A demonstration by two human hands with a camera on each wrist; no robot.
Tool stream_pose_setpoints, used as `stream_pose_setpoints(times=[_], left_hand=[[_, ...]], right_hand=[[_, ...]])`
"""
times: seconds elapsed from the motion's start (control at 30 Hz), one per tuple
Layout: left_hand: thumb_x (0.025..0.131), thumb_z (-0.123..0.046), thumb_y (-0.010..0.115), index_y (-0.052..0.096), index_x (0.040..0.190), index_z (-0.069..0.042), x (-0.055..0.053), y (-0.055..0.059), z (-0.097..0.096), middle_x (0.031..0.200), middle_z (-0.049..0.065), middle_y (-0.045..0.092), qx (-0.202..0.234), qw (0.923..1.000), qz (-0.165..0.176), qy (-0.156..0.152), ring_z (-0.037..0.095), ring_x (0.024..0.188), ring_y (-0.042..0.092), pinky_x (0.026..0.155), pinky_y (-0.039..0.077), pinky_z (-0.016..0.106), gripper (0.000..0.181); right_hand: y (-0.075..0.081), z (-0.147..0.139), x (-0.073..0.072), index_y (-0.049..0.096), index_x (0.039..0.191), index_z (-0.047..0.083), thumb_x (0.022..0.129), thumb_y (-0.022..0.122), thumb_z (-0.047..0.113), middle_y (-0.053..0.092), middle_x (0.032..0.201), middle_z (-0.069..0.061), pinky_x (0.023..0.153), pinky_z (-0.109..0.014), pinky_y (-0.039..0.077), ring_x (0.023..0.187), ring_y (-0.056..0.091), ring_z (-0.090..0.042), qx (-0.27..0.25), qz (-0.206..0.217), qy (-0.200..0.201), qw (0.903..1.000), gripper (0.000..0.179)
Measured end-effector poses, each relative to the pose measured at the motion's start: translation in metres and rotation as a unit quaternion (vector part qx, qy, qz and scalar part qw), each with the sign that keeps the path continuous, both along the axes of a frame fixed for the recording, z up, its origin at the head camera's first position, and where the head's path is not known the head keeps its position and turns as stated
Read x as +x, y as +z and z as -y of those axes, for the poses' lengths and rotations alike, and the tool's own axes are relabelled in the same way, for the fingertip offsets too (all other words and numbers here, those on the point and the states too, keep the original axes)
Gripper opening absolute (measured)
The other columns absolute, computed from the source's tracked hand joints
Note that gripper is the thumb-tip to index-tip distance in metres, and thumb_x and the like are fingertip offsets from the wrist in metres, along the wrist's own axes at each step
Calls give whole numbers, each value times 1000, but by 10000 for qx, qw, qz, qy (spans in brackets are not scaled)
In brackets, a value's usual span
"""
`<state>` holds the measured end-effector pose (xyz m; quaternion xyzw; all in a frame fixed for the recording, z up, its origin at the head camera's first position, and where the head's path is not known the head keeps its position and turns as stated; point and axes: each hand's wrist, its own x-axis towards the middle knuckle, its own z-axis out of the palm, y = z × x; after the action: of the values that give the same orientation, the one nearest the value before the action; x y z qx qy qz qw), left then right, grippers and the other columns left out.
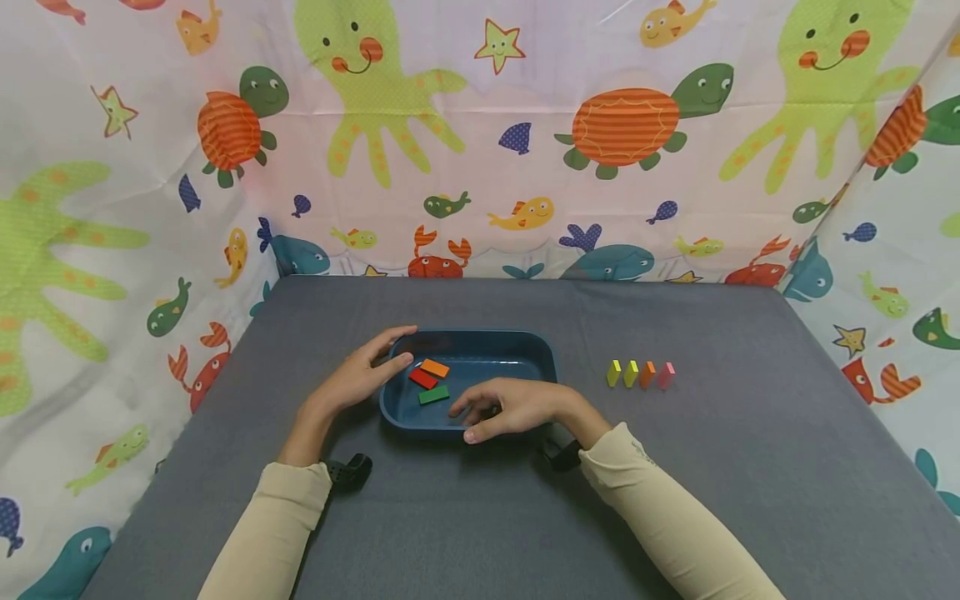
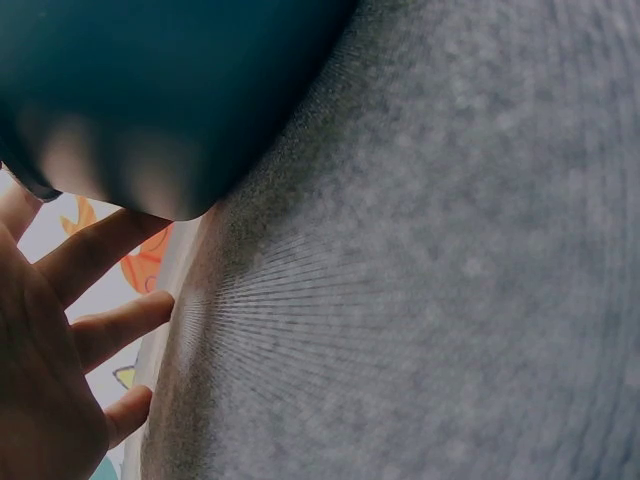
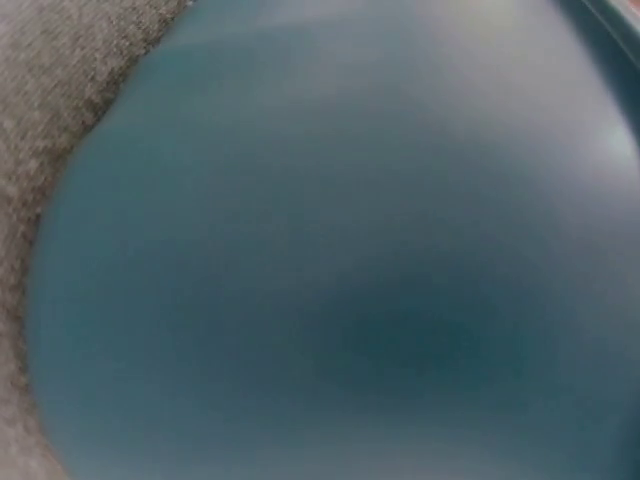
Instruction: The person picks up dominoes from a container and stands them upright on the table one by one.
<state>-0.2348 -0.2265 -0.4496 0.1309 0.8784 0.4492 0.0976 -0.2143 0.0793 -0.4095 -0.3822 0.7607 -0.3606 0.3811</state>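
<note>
A dark blue rectangular tray (image 1: pixel 480 335) sits on the grey cloth, with an orange block (image 1: pixel 435 367), a red block (image 1: pixel 423 379) and a green block (image 1: pixel 433 395) lying flat in its left part. At the tray's left end is my left hand (image 1: pixel 360 375), its thumb over the rim and its spread, fairly straight fingers against the outside, as the left wrist view shows. My right hand (image 1: pixel 517 406) hovers over the near side of the tray, fingers loosely bent, with nothing visible in them. Only the tray's blurred outer wall (image 3: pixel 320 240) fills the right wrist view.
Right of the tray, several thin blocks stand upright in a row: two yellow blocks (image 1: pixel 613 373), an orange block (image 1: pixel 647 375) and a pink block (image 1: pixel 666 376). A curtain (image 1: pixel 465 100) printed with sea animals surrounds the grey table surface (image 1: pixel 735 433) at the back and sides.
</note>
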Motion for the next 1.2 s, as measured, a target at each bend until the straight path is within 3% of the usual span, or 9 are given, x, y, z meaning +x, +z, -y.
stream_pose_setpoints(times=[0.27,0.8,1.2], left_hand=[[102,-48,58,40,152,-43,-1,-1,0,167,3,31,-80,9999,31,63,43,153,27,117,25,73,54],[102,-47,58,39,153,-41,-1,-1,1,167,4,31,-85,10000,19,23,43,153,27,117,25,73,55],[102,-46,57,39,153,-41,0,1,0,167,4,31,-127,9999,-2,19,43,152,28,116,26,73,54]], right_hand=[[1,-2,-2,59,141,6,99,66,25,74,119,-2,98,-32,55,109,68,-12,-149,302,-275,9991,46],[0,-5,-3,56,141,1,96,71,13,74,123,-10,100,-34,56,111,71,-17,-497,965,-490,9929,50],[0,-7,-6,61,134,1,93,71,3,75,105,-6,90,-27,58,93,70,-13,-794,1276,-693,9862,42]])
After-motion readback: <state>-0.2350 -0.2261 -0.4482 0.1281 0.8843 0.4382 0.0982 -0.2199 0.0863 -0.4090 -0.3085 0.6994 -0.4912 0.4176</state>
